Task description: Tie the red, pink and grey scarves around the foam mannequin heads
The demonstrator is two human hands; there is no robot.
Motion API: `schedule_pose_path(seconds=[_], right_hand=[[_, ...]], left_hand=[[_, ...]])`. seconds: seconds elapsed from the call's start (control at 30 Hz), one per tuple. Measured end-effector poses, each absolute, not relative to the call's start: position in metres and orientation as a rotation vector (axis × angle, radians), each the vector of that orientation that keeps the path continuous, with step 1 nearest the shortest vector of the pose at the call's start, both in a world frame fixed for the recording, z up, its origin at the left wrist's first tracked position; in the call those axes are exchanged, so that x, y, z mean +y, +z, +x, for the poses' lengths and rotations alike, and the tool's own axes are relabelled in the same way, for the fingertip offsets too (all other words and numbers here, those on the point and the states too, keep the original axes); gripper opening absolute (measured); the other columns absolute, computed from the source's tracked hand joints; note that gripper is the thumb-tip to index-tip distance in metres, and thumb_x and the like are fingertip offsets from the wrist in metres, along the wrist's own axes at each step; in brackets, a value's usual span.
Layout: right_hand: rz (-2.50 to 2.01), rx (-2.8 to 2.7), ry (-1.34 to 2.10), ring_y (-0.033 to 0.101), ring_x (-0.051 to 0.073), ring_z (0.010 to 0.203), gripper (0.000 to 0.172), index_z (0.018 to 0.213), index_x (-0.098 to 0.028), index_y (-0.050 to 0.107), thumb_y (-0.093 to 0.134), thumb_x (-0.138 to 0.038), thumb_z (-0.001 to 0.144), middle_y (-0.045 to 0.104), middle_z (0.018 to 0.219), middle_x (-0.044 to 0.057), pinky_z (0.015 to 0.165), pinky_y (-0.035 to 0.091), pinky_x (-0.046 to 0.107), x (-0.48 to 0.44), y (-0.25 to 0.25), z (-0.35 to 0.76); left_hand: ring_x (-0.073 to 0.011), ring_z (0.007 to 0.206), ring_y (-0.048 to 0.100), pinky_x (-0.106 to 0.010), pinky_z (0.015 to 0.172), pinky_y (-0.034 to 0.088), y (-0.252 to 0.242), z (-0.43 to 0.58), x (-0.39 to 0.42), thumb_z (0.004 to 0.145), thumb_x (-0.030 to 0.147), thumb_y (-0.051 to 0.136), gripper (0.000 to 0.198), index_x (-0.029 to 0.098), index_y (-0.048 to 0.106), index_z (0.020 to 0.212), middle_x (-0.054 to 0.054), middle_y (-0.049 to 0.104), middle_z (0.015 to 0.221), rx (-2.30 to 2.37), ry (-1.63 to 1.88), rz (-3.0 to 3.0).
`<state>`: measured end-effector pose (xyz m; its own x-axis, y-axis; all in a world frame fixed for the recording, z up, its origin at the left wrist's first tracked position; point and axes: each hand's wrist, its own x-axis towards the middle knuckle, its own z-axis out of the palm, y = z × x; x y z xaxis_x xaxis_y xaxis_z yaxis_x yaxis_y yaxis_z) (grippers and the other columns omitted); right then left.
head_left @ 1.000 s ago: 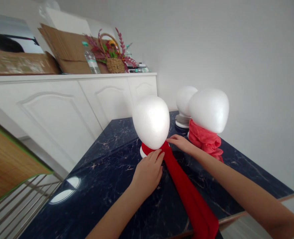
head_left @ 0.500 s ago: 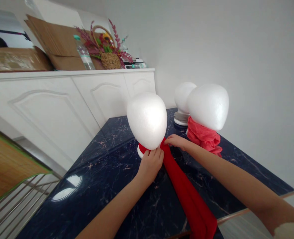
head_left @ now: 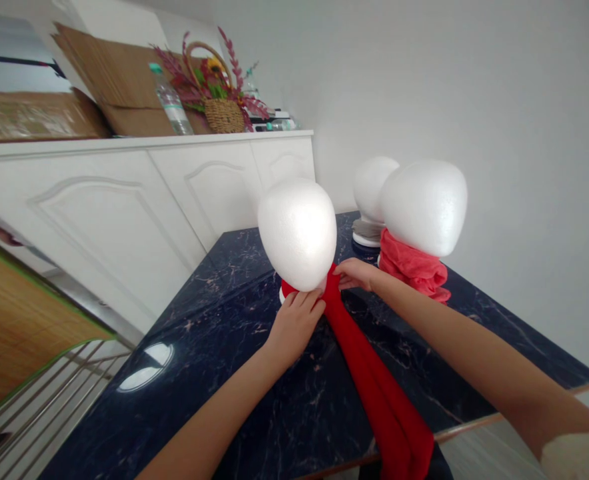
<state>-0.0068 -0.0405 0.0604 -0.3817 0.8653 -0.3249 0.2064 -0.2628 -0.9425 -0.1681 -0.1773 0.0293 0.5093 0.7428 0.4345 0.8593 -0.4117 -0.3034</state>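
A white foam mannequin head (head_left: 298, 230) stands on the dark marbled table (head_left: 234, 373). A red scarf (head_left: 369, 373) is wrapped round its neck and trails down over the table's near edge. My left hand (head_left: 294, 321) is closed on the scarf at the neck's left front. My right hand (head_left: 355, 273) pinches the scarf on the right side of the neck. Behind on the right, a second foam head (head_left: 424, 207) wears a coral scarf (head_left: 414, 270). A third bare foam head (head_left: 372, 190) stands behind it.
A white cabinet (head_left: 139, 200) runs along the left wall; on top are cardboard (head_left: 109, 80), a water bottle (head_left: 168, 100) and a wicker basket of flowers (head_left: 219, 100). A metal rack (head_left: 39, 407) and a wooden board (head_left: 14, 320) lie at lower left.
Both hands have crept up closer under the foam head's chin, tightening on the red scarf. The camera has tilted slightly.
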Motion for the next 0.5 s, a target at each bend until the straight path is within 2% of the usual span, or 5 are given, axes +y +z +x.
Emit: schedule_pose_path(seconds=[0.07, 0.13, 0.33, 0.5], right_hand=[[-1.325, -1.460, 1.693, 0.063, 0.014, 0.059, 0.013, 0.068, -0.014, 0.058, 0.056, -0.002, 0.074, 0.065, 0.059, 0.004, 0.064, 0.057, 0.026, -0.038, 0.061, -0.005], [-1.327, -1.444, 1.679, 0.063, 0.014, 0.059, 0.014, 0.070, -0.014, 0.058, 0.055, -0.003, 0.077, 0.065, 0.061, 0.004, 0.068, 0.057, 0.027, -0.033, 0.063, -0.002], [-1.324, -1.498, 1.579, 0.063, 0.012, 0.061, 0.019, 0.075, -0.016, 0.054, 0.043, -0.005, 0.087, 0.063, 0.065, 0.004, 0.071, 0.056, 0.028, -0.016, 0.066, 0.000], [-1.337, -1.748, 1.296, 0.065, 0.016, 0.068, 0.023, 0.087, -0.016, 0.054, 0.034, -0.003, 0.088, 0.065, 0.072, 0.005, 0.072, 0.054, 0.030, 0.001, 0.063, -0.011]], left_hand=[[-0.0237, 0.118, 0.052, -0.040, 0.098, 0.042, 0.026, -0.171, -0.177, 0.094, 0.014, 0.047, 0.018, 0.017, 0.058, 0.108, -0.008, 0.059, 0.128, -1.283, -0.340, -2.317], [-0.0219, 0.114, 0.055, -0.041, 0.100, 0.040, 0.023, -0.174, -0.178, 0.095, 0.013, 0.044, 0.020, 0.017, 0.057, 0.109, -0.008, 0.062, 0.124, -1.277, -0.346, -2.365], [-0.0206, 0.101, 0.058, -0.041, 0.099, 0.038, 0.018, -0.185, -0.183, 0.098, 0.014, 0.038, 0.020, 0.017, 0.057, 0.102, -0.007, 0.065, 0.111, -1.309, -0.381, -2.423], [-0.0188, 0.098, 0.057, -0.037, 0.098, 0.039, 0.024, -0.195, -0.185, 0.099, 0.015, 0.034, 0.022, 0.017, 0.056, 0.103, -0.005, 0.065, 0.103, -1.312, -0.361, -2.510]])
